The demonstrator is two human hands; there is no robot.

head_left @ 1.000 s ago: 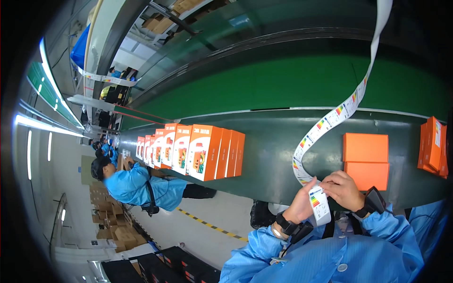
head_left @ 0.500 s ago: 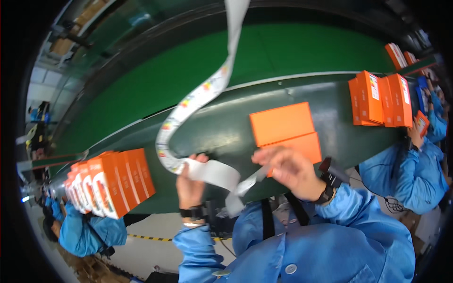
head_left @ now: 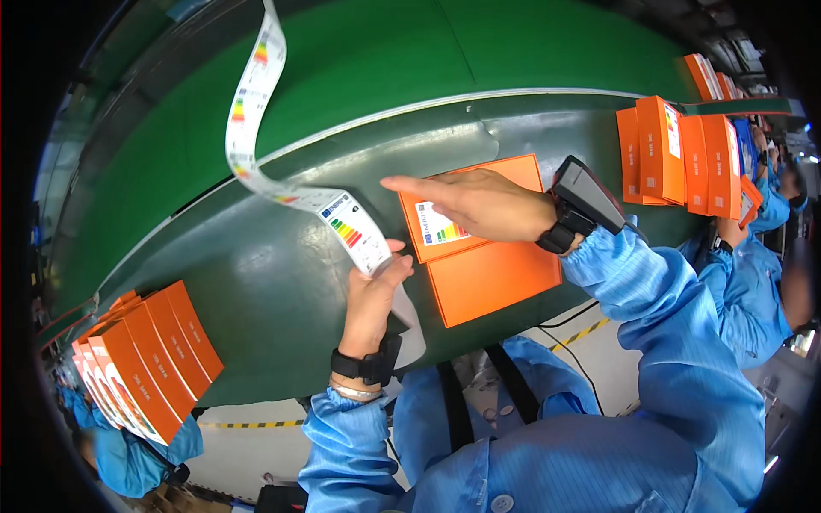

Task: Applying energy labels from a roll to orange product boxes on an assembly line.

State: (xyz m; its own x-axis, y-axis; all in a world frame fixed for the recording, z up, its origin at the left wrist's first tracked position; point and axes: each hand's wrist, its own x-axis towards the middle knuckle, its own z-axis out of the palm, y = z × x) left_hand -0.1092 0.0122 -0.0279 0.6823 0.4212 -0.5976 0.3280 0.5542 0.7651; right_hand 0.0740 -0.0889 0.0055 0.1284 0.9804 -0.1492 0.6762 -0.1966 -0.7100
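Observation:
My left hand (head_left: 375, 295) pinches a long strip of energy labels (head_left: 352, 231) between thumb and fingers. The printed strip, with colored bars, rises from this hand and curls away over the green surface; its pale tail hangs below the hand beside my wrist. My right hand (head_left: 487, 203) lies stretched out, fingers together, over the far orange box (head_left: 513, 171). Under its palm edge shows a single energy label (head_left: 434, 227) on that box's left part, partly covered by the hand. A second orange box (head_left: 496, 282) lies against the first, on the near side.
Stacked orange boxes stand on the bench at left (head_left: 158, 355) and at right (head_left: 684, 158). A white-edged strip (head_left: 466, 94) separates the dark bench (head_left: 282, 282) from the bright green surface (head_left: 368, 60) beyond. People in blue work at both sides; a sleeve (head_left: 727, 286) shows at right.
My right hand has moved from beside the strip's loose end onto the far box, where a label now shows. My left hand has turned the strip's printed side up. The view has shifted.

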